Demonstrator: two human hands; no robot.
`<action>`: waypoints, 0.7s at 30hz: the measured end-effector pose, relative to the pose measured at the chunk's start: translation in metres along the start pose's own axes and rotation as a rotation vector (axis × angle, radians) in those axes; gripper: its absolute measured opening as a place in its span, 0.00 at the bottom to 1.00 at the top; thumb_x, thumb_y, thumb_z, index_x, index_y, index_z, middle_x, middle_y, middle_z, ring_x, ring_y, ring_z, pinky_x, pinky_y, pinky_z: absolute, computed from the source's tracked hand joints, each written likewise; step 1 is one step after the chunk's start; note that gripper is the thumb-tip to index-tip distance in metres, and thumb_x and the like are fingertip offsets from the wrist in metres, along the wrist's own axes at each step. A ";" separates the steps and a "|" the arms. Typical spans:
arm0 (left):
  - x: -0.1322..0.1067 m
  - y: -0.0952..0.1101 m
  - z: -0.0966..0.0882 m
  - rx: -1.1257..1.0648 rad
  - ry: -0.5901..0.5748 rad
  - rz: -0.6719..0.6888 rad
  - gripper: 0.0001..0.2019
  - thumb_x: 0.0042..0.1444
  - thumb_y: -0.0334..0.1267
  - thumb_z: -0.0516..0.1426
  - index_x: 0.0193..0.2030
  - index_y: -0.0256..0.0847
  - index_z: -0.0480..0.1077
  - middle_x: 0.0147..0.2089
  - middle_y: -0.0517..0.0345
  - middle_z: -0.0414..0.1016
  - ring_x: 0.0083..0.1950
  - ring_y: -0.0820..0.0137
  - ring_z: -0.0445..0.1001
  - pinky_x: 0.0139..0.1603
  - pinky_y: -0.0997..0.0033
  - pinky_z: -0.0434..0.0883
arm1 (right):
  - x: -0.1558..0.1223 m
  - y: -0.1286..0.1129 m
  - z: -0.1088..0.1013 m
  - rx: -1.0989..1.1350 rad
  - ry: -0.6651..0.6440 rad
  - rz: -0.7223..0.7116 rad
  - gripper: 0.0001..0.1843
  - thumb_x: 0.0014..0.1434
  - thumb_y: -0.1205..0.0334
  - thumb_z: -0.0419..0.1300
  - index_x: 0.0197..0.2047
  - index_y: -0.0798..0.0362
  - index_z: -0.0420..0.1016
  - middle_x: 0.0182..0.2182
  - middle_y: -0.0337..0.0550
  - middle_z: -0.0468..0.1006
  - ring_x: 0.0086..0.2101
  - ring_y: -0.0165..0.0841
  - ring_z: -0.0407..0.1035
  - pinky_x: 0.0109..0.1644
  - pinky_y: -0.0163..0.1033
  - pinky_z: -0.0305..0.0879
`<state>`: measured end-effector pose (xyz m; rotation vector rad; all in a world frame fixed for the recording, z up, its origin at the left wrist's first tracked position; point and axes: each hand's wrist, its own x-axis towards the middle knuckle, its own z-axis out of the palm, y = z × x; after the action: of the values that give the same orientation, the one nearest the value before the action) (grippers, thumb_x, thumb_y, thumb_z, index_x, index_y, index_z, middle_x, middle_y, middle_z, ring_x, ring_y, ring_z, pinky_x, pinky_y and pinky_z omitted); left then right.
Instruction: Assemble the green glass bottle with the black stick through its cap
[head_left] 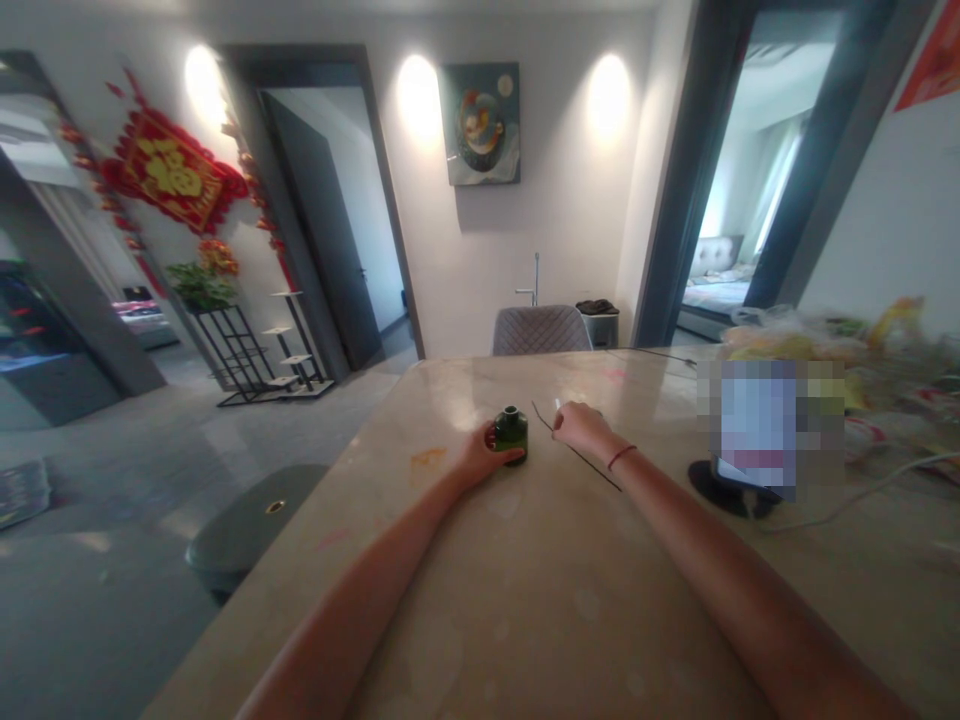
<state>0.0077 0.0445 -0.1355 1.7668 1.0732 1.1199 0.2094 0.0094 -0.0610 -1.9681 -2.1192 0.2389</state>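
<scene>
A small dark-green bottle (511, 437) with an open neck stands upright on the table. My left hand (484, 455) is wrapped around its left side, thumb across the lower front. To the right of the bottle, my right hand (586, 428) is closed in a pinch with a red band at the wrist. A thin dark stick (598, 468) runs slantwise through its fingertips, one end toward the bottle and the other toward me. Something small and white (557, 405) pokes up by the right fingers; its kind is unclear.
On the right of the stone-look table (480, 600), a blurred-out lit screen rests on a round black stand (705, 485) with a white cable (847, 510). Plastic bags (795, 335) pile behind it. A grey chair (541, 330) faces me; a green stool (247, 525) stands left.
</scene>
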 end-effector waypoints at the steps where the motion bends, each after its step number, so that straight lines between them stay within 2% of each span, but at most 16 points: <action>1: 0.001 0.003 -0.001 -0.014 -0.003 -0.008 0.27 0.33 0.39 0.68 0.43 0.34 0.68 0.41 0.49 0.76 0.39 0.65 0.76 0.42 0.61 0.73 | 0.001 0.002 -0.004 0.050 0.029 -0.016 0.13 0.48 0.68 0.59 0.38 0.57 0.78 0.39 0.52 0.79 0.41 0.37 0.73 0.43 0.33 0.64; 4: 0.006 0.017 -0.006 -0.045 0.006 0.001 0.28 0.34 0.39 0.68 0.44 0.35 0.69 0.42 0.49 0.76 0.39 0.64 0.76 0.42 0.61 0.73 | 0.006 0.010 -0.015 0.169 0.112 -0.044 0.17 0.47 0.69 0.59 0.43 0.58 0.77 0.41 0.50 0.79 0.43 0.35 0.72 0.45 0.30 0.63; 7: 0.012 0.037 -0.014 -0.054 0.027 0.045 0.30 0.32 0.41 0.69 0.45 0.35 0.69 0.42 0.48 0.77 0.40 0.62 0.76 0.42 0.61 0.74 | 0.008 0.017 -0.028 0.257 0.177 -0.049 0.19 0.47 0.69 0.59 0.44 0.60 0.77 0.39 0.50 0.80 0.41 0.35 0.73 0.44 0.31 0.64; 13: 0.013 0.074 -0.031 -0.052 0.102 0.137 0.29 0.35 0.44 0.67 0.45 0.33 0.70 0.43 0.45 0.77 0.42 0.61 0.76 0.43 0.60 0.74 | 0.003 0.017 -0.057 0.455 0.383 -0.073 0.13 0.50 0.67 0.59 0.39 0.58 0.79 0.37 0.48 0.80 0.39 0.35 0.74 0.43 0.34 0.65; 21: 0.006 0.116 -0.047 -0.152 0.144 0.223 0.27 0.38 0.46 0.66 0.44 0.32 0.70 0.41 0.49 0.77 0.40 0.64 0.76 0.43 0.63 0.74 | 0.001 0.005 -0.081 0.721 0.525 -0.099 0.11 0.48 0.65 0.61 0.36 0.60 0.78 0.32 0.48 0.80 0.31 0.32 0.73 0.35 0.35 0.67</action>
<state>-0.0064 0.0173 -0.0144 1.7363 0.8628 1.4445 0.2371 0.0074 0.0154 -1.3151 -1.4959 0.3574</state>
